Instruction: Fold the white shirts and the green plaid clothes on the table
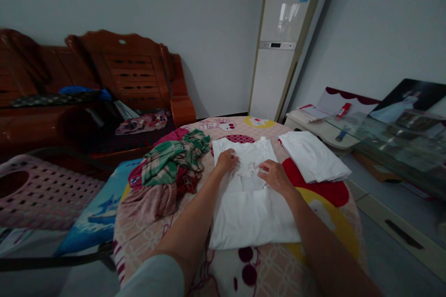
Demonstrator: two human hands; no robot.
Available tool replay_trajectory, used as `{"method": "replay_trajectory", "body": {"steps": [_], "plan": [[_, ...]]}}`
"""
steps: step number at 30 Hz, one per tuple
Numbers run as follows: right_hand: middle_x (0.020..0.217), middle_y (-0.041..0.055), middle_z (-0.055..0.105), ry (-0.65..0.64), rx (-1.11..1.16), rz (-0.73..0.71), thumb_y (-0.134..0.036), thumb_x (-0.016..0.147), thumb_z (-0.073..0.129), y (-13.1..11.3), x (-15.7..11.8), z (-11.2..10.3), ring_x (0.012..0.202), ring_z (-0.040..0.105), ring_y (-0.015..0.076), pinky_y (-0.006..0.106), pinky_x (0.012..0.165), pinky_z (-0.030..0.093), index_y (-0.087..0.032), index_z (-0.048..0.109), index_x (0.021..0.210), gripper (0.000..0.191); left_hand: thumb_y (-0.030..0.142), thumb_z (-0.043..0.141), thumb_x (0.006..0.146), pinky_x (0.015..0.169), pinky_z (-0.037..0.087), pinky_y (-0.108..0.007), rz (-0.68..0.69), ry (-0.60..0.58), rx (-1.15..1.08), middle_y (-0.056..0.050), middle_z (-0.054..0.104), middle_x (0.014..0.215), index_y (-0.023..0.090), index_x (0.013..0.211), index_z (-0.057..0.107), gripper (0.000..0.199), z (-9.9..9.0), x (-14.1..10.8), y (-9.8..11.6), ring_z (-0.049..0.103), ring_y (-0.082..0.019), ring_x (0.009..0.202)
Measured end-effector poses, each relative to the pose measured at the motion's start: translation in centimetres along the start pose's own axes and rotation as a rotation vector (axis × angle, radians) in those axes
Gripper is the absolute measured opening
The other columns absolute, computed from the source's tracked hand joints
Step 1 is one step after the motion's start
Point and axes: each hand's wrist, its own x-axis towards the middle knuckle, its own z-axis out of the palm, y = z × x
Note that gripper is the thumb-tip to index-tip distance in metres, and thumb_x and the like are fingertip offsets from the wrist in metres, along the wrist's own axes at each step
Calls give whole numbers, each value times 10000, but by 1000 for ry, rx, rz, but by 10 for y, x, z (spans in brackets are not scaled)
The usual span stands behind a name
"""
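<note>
A white shirt lies partly folded over on the round table in front of me, with gathered fabric across its upper half. My left hand is on the left side of that bunched part, fingers curled onto the cloth. Opposite it, my right hand pinches the gathered edge between thumb and fingers. To the right rests a folded white garment. Left of the shirt, a loose heap holds a green plaid garment and a pinkish garment.
A patterned cloth covers the table. Beyond its left side stand a wooden bench, a pink woven basket and a blue cushion. A glass-topped stand is on the right, and a tall white air conditioner stands behind.
</note>
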Motion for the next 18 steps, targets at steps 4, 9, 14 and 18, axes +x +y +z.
{"method": "replay_trajectory", "body": {"steps": [4,9,14,18], "plan": [[815,69,696,-53,-190,-45,-136,758,675,3,-5,-5,795,627,180,277,769,455,-155,699,748,32,196,609,828,859,493,-305,-16,74,74,-113,739,1005,157,1077,691,266,5,-2,7,679,-230,976],[853,79,687,-77,-337,-68,-210,774,730,-2,-10,-3,829,605,196,283,777,439,-151,714,835,87,158,614,796,783,506,-303,-63,161,-52,-94,744,850,171,908,705,145,3,-4,14,698,-225,871],[799,82,669,-47,-379,-104,-201,837,679,-6,-10,4,825,595,204,287,756,430,-170,703,738,106,127,601,785,573,499,-247,-167,115,-603,-14,671,600,159,830,642,69,6,-3,22,619,-134,499],[765,61,674,44,-185,-93,-170,835,669,-2,-6,7,767,606,179,267,718,438,-175,705,726,115,105,622,772,576,535,-250,-239,86,-1054,-28,672,616,134,829,585,74,14,-1,23,642,-125,526]]}}
